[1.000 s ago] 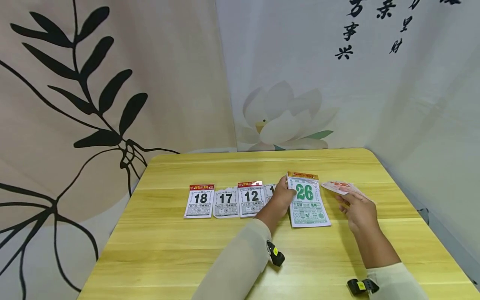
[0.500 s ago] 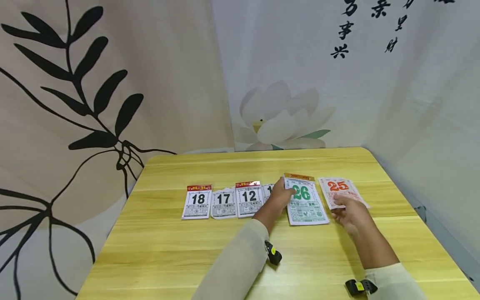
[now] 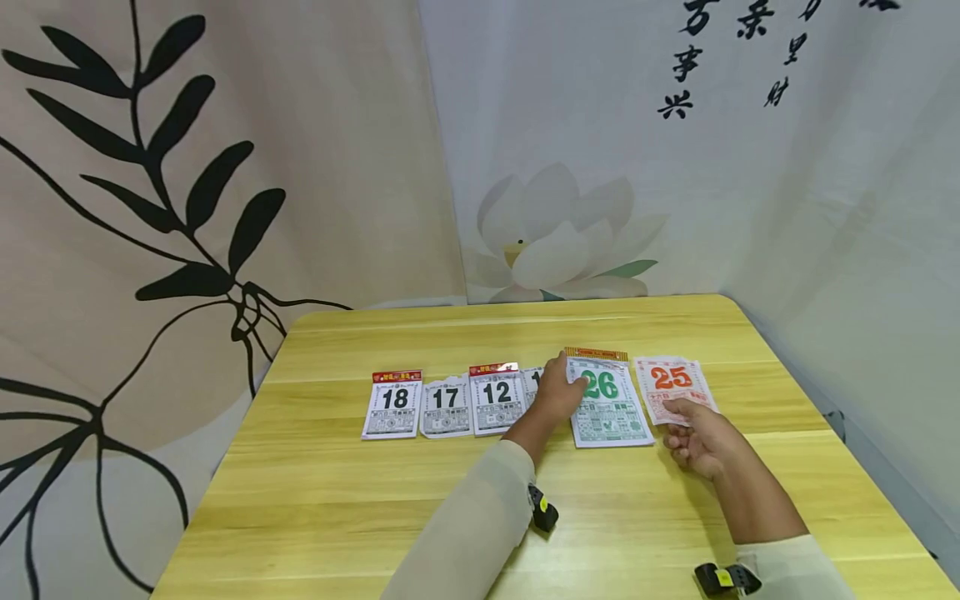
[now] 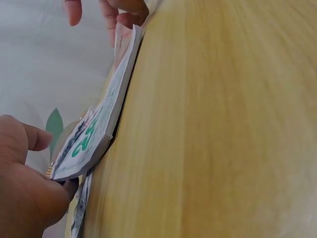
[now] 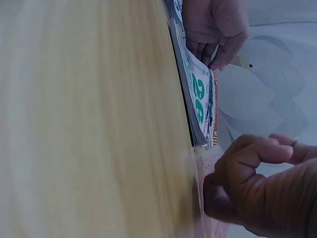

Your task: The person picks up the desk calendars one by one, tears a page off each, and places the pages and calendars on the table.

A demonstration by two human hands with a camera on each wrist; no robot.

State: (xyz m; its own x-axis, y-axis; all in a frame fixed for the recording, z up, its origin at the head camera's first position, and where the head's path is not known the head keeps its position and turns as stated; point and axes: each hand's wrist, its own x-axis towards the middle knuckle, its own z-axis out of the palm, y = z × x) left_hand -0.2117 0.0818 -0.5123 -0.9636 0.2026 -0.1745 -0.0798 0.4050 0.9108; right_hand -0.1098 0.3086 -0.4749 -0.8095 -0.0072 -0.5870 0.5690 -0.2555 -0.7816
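A thick tear-off calendar (image 3: 611, 412) shows a green 26 under its gold and red header strip. My left hand (image 3: 558, 392) grips its upper left edge, thumb over the page and fingers beneath; in the left wrist view the calendar's near corner is raised off the table. To the right lies a loose calendar page (image 3: 672, 379) with a red 25. My right hand (image 3: 705, 437) holds its lower right part, thumb on top and the other fingers curled. The right wrist view shows that hand (image 5: 257, 183) bent over the reddish page; its exact contact is partly hidden.
Left of the calendar lie a small calendar with 18 (image 3: 393, 408), a loose page with 17 (image 3: 447, 408), a small calendar with 12 (image 3: 497, 404) and a page (image 3: 532, 382) partly covered by my left hand. The wooden table (image 3: 315, 508) meets a printed curtain (image 3: 360, 167).
The right hand has turned the tilted page face up and brought it down beside the calendar, its red 25 now showing. The left hand stays at the calendar; the head view has shifted slightly.
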